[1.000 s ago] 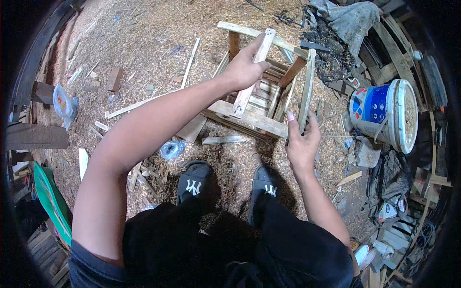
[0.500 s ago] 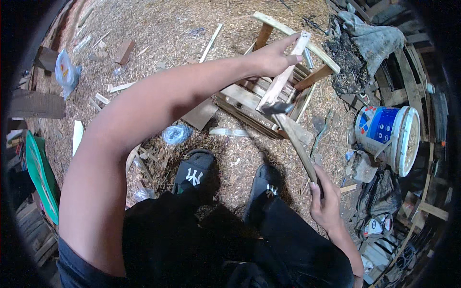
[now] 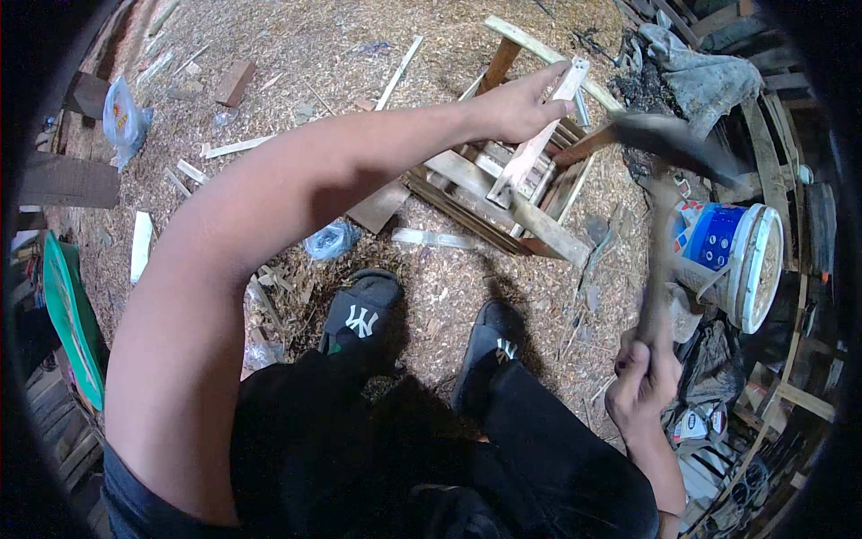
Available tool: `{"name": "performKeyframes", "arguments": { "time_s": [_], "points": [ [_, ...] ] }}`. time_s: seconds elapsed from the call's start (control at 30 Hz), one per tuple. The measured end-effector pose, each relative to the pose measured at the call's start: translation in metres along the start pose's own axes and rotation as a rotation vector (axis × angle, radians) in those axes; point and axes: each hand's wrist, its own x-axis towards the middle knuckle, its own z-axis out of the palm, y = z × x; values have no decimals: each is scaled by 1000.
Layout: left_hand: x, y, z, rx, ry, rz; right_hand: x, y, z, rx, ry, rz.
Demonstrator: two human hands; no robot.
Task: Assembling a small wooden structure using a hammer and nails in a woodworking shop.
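My left hand (image 3: 519, 110) is stretched across to the far side, its fingers and thumb gripping a pale wooden slat (image 3: 532, 162) near the upper end. That slat lies over a slatted wooden frame (image 3: 462, 216) with brown legs, which looks like a small stool or crate on its side. My right hand (image 3: 643, 382) is wrapped round the handle of a hammer (image 3: 662, 260). The hammer is raised to the right of the slat, apart from it, its dark head blurred by motion. The left hand partly covers the frame's back.
Wood chips cover the ground (image 3: 431, 332) around my slippers (image 3: 364, 310). A white and blue bucket (image 3: 718, 260) lies at the right, below a grey cloth (image 3: 700, 76). A plastic bag (image 3: 126, 121), a brick-like block (image 3: 235, 83) and a green object (image 3: 72, 319) are on the left.
The hammer has swung up and to the right, away from the slat's lower end, where its head was. My left hand stays on the slat.
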Motion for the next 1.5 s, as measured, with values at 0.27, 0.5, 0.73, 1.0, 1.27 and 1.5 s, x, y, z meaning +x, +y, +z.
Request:
{"name": "performKeyframes", "arguments": {
  "time_s": [0.27, 0.5, 0.73, 1.0, 1.27, 1.5],
  "points": [
    [-3, 12, 0, 4, 18, -24, 0, 2, 5, -59, -36, -16],
    [-5, 18, -9, 12, -5, -166, 13, -1, 22, 70, -104, -13],
    [-30, 58, -40, 0, -831, -755, 0, 17, 37, 313, 28, 305],
    [-31, 56, -40, -138, -829, -729, -5, 18, 36, 349, 78, 328],
    [-29, 34, -36, 15, -740, -651, -11, 21, 34, 291, 40, 327],
    [-32, 36, -38, -35, -705, -662, -6, 13, 34, 263, 28, 317]
  ]
}}
